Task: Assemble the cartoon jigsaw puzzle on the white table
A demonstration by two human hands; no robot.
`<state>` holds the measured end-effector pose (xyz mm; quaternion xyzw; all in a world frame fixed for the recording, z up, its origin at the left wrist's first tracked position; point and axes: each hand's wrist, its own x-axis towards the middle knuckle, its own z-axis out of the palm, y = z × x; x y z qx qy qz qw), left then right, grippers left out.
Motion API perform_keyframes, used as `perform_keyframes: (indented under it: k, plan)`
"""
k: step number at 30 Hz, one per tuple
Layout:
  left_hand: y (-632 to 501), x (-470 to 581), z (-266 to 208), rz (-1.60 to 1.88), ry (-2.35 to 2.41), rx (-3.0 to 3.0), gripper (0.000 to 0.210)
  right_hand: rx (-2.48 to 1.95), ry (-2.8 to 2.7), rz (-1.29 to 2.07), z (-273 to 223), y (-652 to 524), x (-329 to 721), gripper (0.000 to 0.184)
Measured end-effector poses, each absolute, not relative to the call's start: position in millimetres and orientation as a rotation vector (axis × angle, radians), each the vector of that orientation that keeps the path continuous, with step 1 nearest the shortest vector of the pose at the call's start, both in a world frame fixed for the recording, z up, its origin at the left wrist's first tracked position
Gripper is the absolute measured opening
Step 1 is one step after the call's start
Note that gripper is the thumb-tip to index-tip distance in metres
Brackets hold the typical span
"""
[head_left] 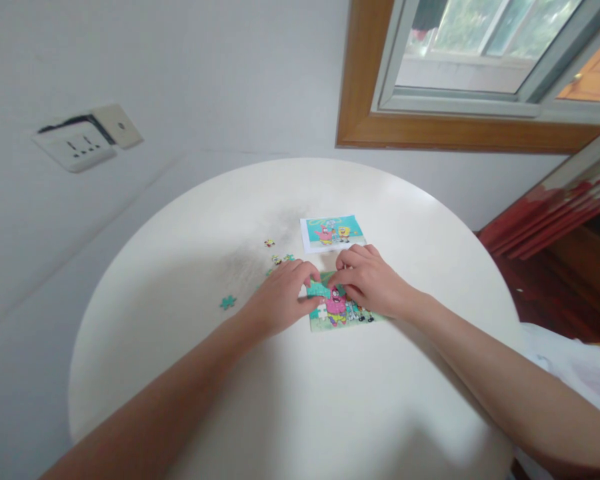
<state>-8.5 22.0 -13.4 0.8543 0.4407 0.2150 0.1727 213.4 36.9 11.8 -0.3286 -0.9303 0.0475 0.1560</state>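
Observation:
A partly assembled jigsaw puzzle [336,303] with a pink cartoon starfish lies flat on the round white table [300,400]. White, piece-shaped patches show at its left side. My left hand [285,293] grips the puzzle's left part, with thumb and index finger on either side of a teal section. From the right, my right hand [373,280] curls over the upper part, its fingertips pressed down on the puzzle. Whether a loose piece sits under those fingers is hidden. Just beyond the hands is a reference picture [333,232] of the cartoon characters.
Loose pieces lie left of the puzzle: a teal piece [228,302], a yellowish piece [269,243] and a small cluster [283,259] partly behind my left hand. A wall with a socket [77,145] and a wood-framed window [460,127] stand behind the table. A red curtain [540,220] hangs at right.

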Motion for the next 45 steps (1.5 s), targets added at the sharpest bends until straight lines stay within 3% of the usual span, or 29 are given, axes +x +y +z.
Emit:
perform_keyframes:
  k: [31, 39, 45]
  plan:
    - [22, -9, -10, 0.56, 1.215, 2.46, 0.018, -1.01, -2.55, 0.133, 10, 40, 216, 0.03]
    - [25, -15, -1, 0.618, 1.224, 2.516, 0.015, -1.005, -2.339, 0.322, 6, 57, 232, 0.033]
    - [44, -59, 22, 0.8, 1.641, 2.417, 0.033, -1.102, -2.225, 0.381, 7, 68, 246, 0.034]
